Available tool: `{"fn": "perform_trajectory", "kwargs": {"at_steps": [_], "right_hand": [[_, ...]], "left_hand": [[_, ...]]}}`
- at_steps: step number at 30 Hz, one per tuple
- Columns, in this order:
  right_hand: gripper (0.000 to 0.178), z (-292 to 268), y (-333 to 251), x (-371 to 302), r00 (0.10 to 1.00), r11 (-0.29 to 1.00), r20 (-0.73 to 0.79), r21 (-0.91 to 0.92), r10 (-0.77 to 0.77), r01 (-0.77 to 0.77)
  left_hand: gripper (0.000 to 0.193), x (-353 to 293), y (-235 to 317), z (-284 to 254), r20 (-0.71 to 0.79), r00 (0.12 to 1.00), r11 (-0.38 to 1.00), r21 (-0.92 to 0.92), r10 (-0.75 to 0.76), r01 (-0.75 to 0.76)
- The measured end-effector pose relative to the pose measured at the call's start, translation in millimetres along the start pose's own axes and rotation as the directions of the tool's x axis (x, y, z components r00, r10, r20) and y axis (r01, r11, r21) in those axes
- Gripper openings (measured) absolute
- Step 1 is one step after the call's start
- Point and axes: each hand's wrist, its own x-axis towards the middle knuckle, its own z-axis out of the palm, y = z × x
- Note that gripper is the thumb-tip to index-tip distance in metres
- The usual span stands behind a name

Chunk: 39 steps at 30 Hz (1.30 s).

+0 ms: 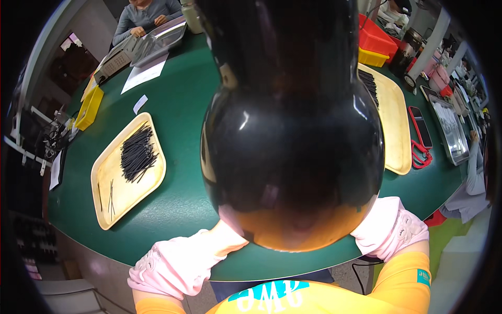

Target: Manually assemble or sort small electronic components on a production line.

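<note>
A large glossy black rounded housing (293,136) with a thick neck fills the middle of the view and hides both my hands. From the lower left my left forearm in a pink cuff (172,264) reaches in behind it, with only the wrist (230,236) showing. On the other side, my right forearm in a pink cuff (392,227) goes behind the housing too. What the fingers hold or touch cannot be seen. Left of the housing lies a cream tray (107,217) with a pile of thin black rods (138,153) and a few loose ones (111,199).
Right of the housing, another cream tray (395,120) holds more black rods (368,86). Beside it lie a red-cased phone (420,128) and a metal tray (451,131). Yellow (90,108) and red bins (375,39) stand on the green table (183,209). A person (146,18) sits across.
</note>
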Motion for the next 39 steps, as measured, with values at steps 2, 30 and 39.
{"fn": "perform_trajectory", "kwargs": {"at_steps": [2,30,39], "right_hand": [[0.014,-3,-1,-4,1.0,1.0,-0.006,-0.013,0.0,0.0],[0.012,-8,-22,-18,0.996,0.971,0.048,-0.22,-0.081,0.09],[0.013,-9,-24,-20,0.996,0.967,0.042,-0.238,-0.083,0.091]], "left_hand": [[0.018,-1,0,-1,0.016,1.0,0.999,-0.02,0.027,-0.026],[0.021,-8,2,6,0.006,0.977,0.977,-0.014,0.211,-0.211],[0.019,-4,2,6,0.039,0.97,0.968,-0.085,0.241,-0.237]]}}
